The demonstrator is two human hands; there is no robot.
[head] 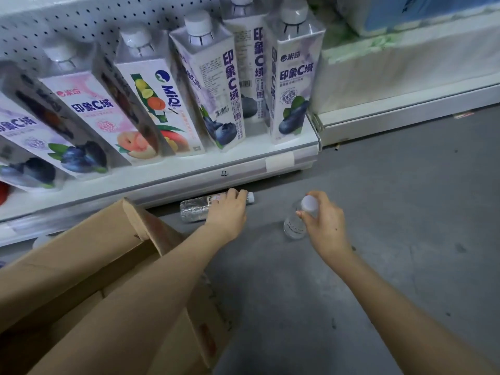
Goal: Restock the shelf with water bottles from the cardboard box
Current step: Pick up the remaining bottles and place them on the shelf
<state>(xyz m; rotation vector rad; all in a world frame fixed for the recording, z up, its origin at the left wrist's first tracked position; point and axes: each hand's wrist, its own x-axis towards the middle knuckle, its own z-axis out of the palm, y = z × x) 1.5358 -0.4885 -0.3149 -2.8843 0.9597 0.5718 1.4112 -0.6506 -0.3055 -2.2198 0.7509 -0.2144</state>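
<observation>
Gripping a clear ribbed bottle (194,210) lying on grey floor (392,212) under the white shelf (189,170), left hand (228,213) curled over it, right hand (326,224) pinching upright bottle (294,229) by its white-capped neck, brown cardboard box (94,239) open, contents hidden

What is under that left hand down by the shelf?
A clear water bottle lies on its side on the grey floor, white cap pointing right. The left hand hides its shoulder and part of the label.
</observation>
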